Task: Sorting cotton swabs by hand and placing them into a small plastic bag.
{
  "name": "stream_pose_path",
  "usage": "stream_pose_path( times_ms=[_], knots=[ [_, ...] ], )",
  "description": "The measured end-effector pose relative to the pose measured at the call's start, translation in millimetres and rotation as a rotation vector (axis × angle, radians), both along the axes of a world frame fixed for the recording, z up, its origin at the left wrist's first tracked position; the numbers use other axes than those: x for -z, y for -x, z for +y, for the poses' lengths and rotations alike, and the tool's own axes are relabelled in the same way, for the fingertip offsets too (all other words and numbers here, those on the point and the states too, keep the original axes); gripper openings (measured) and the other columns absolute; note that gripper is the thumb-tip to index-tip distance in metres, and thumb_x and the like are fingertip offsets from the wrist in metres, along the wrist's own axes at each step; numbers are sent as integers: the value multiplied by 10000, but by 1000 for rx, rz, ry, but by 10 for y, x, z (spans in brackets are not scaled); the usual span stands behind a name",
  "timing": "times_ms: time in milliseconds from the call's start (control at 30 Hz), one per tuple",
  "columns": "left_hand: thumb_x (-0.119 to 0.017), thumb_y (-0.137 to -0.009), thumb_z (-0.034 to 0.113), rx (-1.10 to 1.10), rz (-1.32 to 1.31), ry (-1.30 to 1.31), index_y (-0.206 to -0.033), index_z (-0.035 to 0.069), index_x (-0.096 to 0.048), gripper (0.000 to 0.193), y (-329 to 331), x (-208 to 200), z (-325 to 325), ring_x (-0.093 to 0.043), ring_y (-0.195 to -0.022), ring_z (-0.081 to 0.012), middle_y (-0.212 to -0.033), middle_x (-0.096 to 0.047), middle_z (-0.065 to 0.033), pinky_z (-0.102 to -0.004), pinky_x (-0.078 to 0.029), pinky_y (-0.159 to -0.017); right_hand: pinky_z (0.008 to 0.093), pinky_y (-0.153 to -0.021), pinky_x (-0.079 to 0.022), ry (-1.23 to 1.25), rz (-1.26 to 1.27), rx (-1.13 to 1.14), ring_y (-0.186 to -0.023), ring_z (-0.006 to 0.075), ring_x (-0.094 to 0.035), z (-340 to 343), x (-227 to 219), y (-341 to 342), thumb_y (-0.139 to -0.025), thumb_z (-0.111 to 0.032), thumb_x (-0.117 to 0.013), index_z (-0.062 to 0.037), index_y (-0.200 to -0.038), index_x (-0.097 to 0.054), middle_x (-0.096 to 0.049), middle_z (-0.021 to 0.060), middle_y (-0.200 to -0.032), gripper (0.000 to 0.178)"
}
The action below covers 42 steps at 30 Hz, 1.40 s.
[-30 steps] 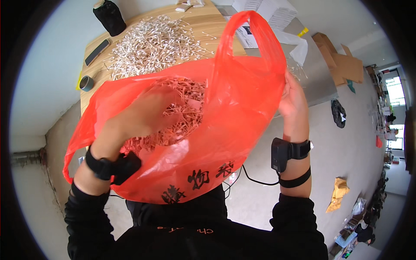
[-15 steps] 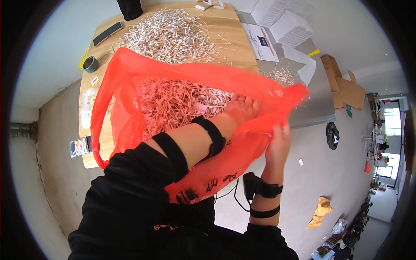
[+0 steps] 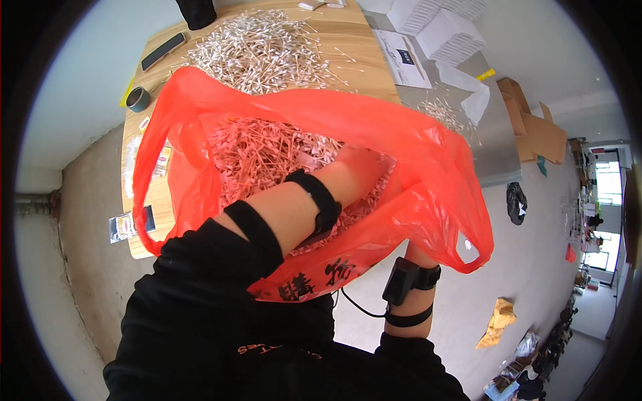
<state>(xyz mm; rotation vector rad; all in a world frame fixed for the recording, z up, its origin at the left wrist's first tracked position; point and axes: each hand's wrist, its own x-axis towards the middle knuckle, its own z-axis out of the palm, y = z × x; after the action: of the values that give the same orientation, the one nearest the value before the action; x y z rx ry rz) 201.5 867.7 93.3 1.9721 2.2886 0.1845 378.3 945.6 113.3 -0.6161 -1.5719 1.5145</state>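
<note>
A big translucent red plastic bag (image 3: 314,267) with dark printing hangs open over the near table edge. Inside lies a heap of cotton swabs (image 3: 261,157), tinted red by the plastic. My left forearm crosses the bag's mouth, and my left hand (image 3: 361,167) is down among the swabs at the right inner side, its fingers hidden. The right forearm (image 3: 409,314) rises outside the bag; the bag's right side covers that hand, so its fingers cannot be seen. The right handle loop (image 3: 478,257) droops beside the wrist, and the left loop (image 3: 144,230) hangs at the table's left.
Beyond the bag, a loose pile of cotton swabs (image 3: 257,50) covers the wooden table (image 3: 364,43). A phone (image 3: 164,51) and a small cup (image 3: 138,99) lie to its left. On a grey table (image 3: 491,160) are more swabs (image 3: 445,115) and stacked white boxes (image 3: 451,40). Cardboard (image 3: 542,137) stands at right.
My left hand, seen open half a second ago, has sunk deeper among the swabs. The bag's right side has dropped over my right hand, and its handle loop hangs down.
</note>
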Motion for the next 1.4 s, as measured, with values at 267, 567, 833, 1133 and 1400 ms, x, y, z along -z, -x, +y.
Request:
stream_pose_path(
  times_ms=[267,567,833,1133,1400],
  knots=[
    [-767,-665,213,15,-81,278,-1215,151,-606,577,37,-440,119,-569,-1157,-282,-1193,-621,-107,-423,-407,-989,325,-841,-501,-10,61,11,-1012,184,-575,12,-18,41,-842,-165,-731,-26,-1187,-565,-616,75,-1158,407],
    [-705,-665,95,153,-151,105,-1201,154,-583,553,187,-632,-487,-558,-1138,-328,-1268,-541,-120,-414,-472,-928,353,-892,-491,-160,-92,18,-1086,201,-565,166,-236,208,-931,-245,-617,-28,-1262,-524,-591,92,-1230,406],
    [-653,-731,52,177,41,-8,-1207,184,-578,500,392,-1035,-1550,-552,-1137,-290,-1260,-552,-63,-412,-463,-911,355,-897,-489,-33,-66,-11,-1091,203,-564,229,-209,335,-937,-252,-605,-28,-1266,-521,-589,93,-1235,407],
    [-655,-690,-59,-224,-66,185,-1325,215,-536,702,499,-1304,-2243,-448,-1236,-343,-1328,-499,-109,-477,-386,-1029,358,-902,-487,69,-51,-53,-1097,206,-563,40,-217,197,-943,-259,-591,-29,-1272,-517,-586,95,-1240,408],
    [-667,-754,40,-189,-170,-16,-1312,85,-522,578,-47,-1541,-1861,-452,-1227,-382,-1334,-481,-181,-465,-391,-1035,360,-907,-485,136,-58,-90,-1102,208,-561,156,-239,185,-949,-266,-580,-30,-1276,-514,-584,96,-1245,409]
  ],
)
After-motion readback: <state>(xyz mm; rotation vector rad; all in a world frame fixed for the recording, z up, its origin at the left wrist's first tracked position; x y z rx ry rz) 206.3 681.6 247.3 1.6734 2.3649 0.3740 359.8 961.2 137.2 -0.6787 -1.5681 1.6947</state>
